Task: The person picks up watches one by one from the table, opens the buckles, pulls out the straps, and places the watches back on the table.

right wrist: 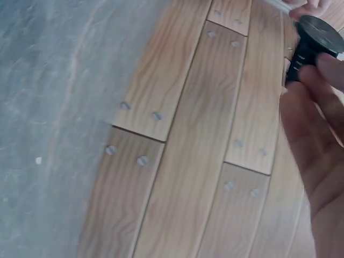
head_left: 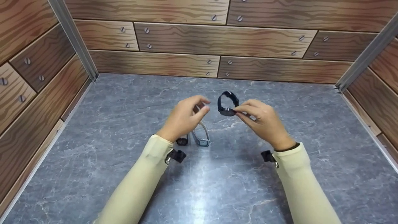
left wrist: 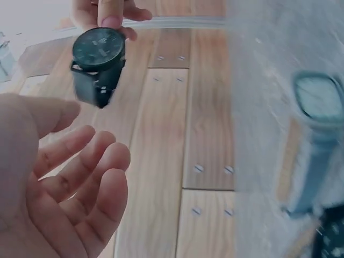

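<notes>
- Two sleeves [head_left: 130, 189], pale yellow, are covering the forearms, nearest the head camera, and ending at the wrists.
- Black mounts [head_left: 178, 156] are sitting at the inner side of the cuffs, one on each arm.
- A dark watch [head_left: 182, 142] is lying on the counter just beside the left wrist, which is partly hiding it.
- A blue watch [head_left: 203, 142] is resting just right of the dark one, its dial at the near end and its strap curving away behind the left hand.
- The left hand [head_left: 185, 115] is hovering above the counter, holding nothing; its fingers are bending loosely, and its thumb is standing apart from them.
- The right hand [head_left: 261, 118] is pinching the black watch [head_left: 228, 112] at the side of its case, between thumb and fingers.
- That black watch is being held in the air between the hands, just beyond the left fingertips and not touching them; its strap is forming a ring, and in the left wrist view its round dial is showing.
- The counter [head_left: 124, 124], grey and marbled, is spreading beneath everything, a bright glare showing near its front.
- Metal posts [head_left: 76, 40] are standing at both far corners.
- Plank-patterned walls [head_left: 217, 40] are enclosing the left, right and back.
</notes>
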`<state>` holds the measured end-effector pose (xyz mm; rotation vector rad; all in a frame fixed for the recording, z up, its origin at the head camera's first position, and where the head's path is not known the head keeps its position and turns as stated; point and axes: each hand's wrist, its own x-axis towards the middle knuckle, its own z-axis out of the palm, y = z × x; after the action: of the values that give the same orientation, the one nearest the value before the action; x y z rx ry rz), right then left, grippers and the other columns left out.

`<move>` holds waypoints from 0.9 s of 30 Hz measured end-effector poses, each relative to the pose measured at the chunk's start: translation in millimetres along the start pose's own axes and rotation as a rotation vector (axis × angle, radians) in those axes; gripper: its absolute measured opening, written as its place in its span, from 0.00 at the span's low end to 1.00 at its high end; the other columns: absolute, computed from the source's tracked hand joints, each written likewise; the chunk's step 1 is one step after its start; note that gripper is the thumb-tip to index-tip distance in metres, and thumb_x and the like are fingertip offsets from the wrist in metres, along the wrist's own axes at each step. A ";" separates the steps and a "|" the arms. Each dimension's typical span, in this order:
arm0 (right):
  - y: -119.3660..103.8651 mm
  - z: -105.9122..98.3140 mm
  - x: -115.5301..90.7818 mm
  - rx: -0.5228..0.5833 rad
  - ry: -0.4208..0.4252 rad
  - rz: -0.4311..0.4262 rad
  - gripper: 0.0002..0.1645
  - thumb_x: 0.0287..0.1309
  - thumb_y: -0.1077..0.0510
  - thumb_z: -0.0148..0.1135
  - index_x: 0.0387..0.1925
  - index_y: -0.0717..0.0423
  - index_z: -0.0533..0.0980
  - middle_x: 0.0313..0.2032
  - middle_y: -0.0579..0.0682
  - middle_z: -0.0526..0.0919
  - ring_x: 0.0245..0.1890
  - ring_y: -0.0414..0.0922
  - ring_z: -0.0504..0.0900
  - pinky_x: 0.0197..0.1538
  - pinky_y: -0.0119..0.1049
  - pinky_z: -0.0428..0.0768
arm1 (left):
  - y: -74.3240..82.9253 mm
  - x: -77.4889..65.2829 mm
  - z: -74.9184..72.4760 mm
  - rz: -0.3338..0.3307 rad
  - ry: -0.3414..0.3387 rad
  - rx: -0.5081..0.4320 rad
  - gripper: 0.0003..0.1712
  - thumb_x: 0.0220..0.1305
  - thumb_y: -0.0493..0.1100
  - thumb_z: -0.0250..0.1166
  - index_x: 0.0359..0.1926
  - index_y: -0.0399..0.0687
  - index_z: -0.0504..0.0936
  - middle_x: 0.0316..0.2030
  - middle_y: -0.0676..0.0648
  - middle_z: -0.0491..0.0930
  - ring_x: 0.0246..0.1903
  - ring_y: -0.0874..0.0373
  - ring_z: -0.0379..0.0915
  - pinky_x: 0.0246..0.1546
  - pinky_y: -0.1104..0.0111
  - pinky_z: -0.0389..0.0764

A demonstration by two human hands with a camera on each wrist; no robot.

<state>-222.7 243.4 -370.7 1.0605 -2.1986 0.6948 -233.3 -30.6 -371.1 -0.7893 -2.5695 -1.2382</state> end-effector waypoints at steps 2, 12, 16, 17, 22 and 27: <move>-5.2 -1.9 1.4 0.004 0.057 -0.038 0.12 0.57 0.70 0.74 0.42 0.57 0.88 0.36 0.51 0.87 0.34 0.44 0.83 0.38 0.28 0.77 | 6.7 1.5 -0.7 0.011 0.026 -0.047 0.17 0.79 0.50 0.57 0.56 0.46 0.84 0.40 0.53 0.85 0.39 0.59 0.81 0.43 0.68 0.81; -27.7 -6.6 9.9 0.009 0.081 -0.190 0.17 0.53 0.73 0.74 0.43 0.54 0.89 0.34 0.51 0.85 0.31 0.45 0.79 0.36 0.31 0.75 | 37.4 -4.6 -8.3 -0.038 0.069 -0.226 0.22 0.72 0.57 0.66 0.53 0.45 0.86 0.37 0.54 0.87 0.36 0.62 0.81 0.41 0.67 0.83; -27.5 -4.4 9.8 -0.012 0.058 -0.195 0.17 0.54 0.71 0.75 0.43 0.52 0.89 0.34 0.49 0.84 0.32 0.46 0.79 0.37 0.37 0.75 | 43.2 -7.1 -11.5 -0.051 0.068 -0.213 0.21 0.72 0.52 0.68 0.55 0.42 0.85 0.38 0.52 0.87 0.36 0.61 0.82 0.40 0.67 0.83; -27.6 -3.7 9.8 -0.017 0.054 -0.195 0.16 0.54 0.71 0.75 0.43 0.52 0.89 0.33 0.49 0.84 0.32 0.46 0.78 0.38 0.38 0.75 | 43.3 -7.8 -12.3 -0.043 0.072 -0.205 0.20 0.72 0.51 0.67 0.55 0.42 0.85 0.38 0.52 0.87 0.36 0.61 0.82 0.41 0.67 0.83; -30.1 -2.9 12.0 0.013 0.089 -0.215 0.15 0.55 0.69 0.75 0.44 0.52 0.89 0.32 0.49 0.84 0.33 0.48 0.78 0.43 0.40 0.72 | 43.7 -9.7 -16.8 0.039 0.126 -0.214 0.16 0.72 0.46 0.68 0.54 0.42 0.86 0.38 0.51 0.88 0.35 0.62 0.82 0.41 0.66 0.83; -38.1 -4.9 20.4 0.151 0.277 -0.191 0.11 0.53 0.66 0.73 0.40 0.61 0.85 0.34 0.54 0.85 0.36 0.51 0.79 0.49 0.39 0.75 | 47.8 -10.6 -20.4 0.144 0.166 -0.240 0.14 0.70 0.44 0.69 0.52 0.44 0.87 0.39 0.51 0.89 0.36 0.65 0.83 0.38 0.67 0.85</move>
<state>-200.5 215.7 -345.6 1.1558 -1.8065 0.8747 -200.2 -25.9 -330.0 -0.8586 -2.2202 -1.5148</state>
